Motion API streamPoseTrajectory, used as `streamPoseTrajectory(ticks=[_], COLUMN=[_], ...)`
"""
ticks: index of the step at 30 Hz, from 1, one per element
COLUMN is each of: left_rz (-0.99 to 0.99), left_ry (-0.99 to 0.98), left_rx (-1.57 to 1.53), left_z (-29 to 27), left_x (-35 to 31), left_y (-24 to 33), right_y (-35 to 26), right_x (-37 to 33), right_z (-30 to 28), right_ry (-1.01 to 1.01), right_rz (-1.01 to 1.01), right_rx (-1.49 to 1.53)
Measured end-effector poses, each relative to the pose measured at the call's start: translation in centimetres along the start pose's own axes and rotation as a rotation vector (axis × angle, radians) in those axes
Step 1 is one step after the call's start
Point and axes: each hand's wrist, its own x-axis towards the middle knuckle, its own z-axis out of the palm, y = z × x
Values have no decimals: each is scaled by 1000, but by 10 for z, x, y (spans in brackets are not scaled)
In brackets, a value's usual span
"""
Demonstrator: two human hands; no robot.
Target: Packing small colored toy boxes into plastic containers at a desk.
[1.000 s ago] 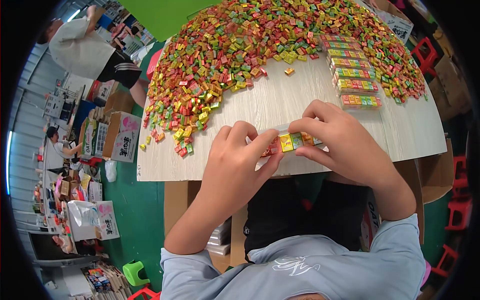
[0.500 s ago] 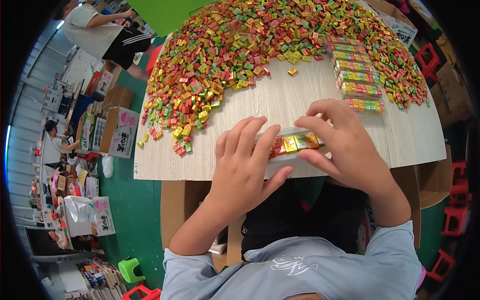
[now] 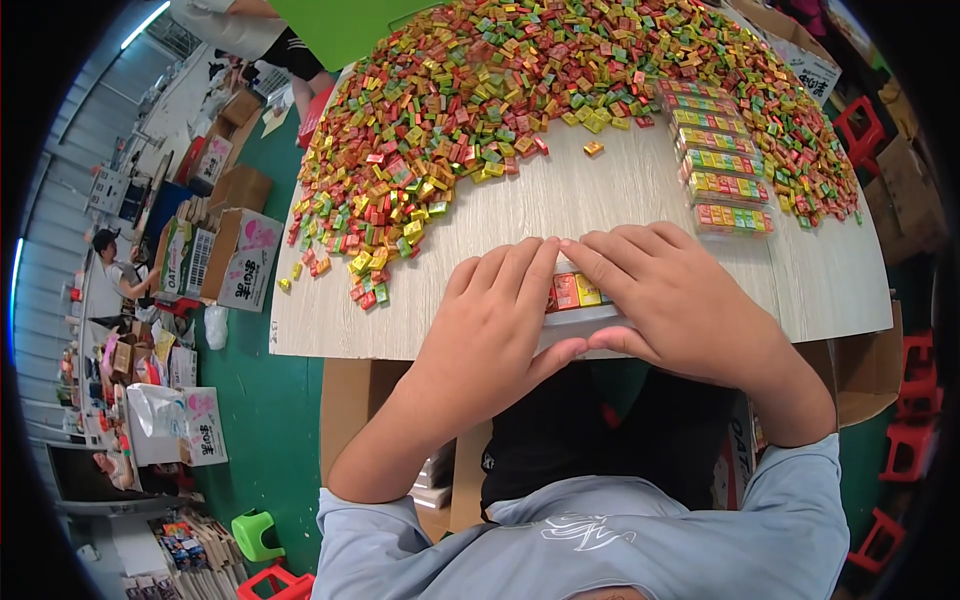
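Note:
At the table's near edge lies a clear plastic box [image 3: 580,318] with a row of small wrapped candies [image 3: 571,291], red and yellow ones showing. My left hand [image 3: 490,320] covers its left end, fingers over the far side and thumb at the near side. Over the right end lies my right hand [image 3: 665,295], gripping the same way. The two thumbs nearly meet at the near wall, and the index fingertips come together at the far one. Both ends of the box are hidden under my hands.
A large heap of red, yellow and green candies [image 3: 450,120] spreads over the table's far half. Several filled boxes [image 3: 730,188] stand in a column at the right. One loose yellow candy [image 3: 593,148] lies apart. Cardboard boxes [image 3: 247,262] and a person [image 3: 118,268] are at the left.
Both hands have closed in on the box, the right coming down over its right end. Fingertips and thumbs have drawn together, covering more of the candies.

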Motion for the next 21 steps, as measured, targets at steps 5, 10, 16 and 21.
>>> streamPoseTrajectory(ticks=[5, 10, 16, 21], left_rz=[-53, -113, 1, 72], left_ry=[191, 151, 9, 37], left_rx=[-169, 107, 376, 358], left_z=[-16, 36, 99, 105], left_x=[2, 62, 77, 73], left_y=[-49, -114, -170, -174], right_y=[22, 82, 135, 130], right_x=[15, 79, 134, 129], right_z=[-8, 2, 107, 128], right_ry=[-23, 76, -72, 77], right_rz=[-59, 194, 234, 164], right_rx=[32, 180, -56, -102])
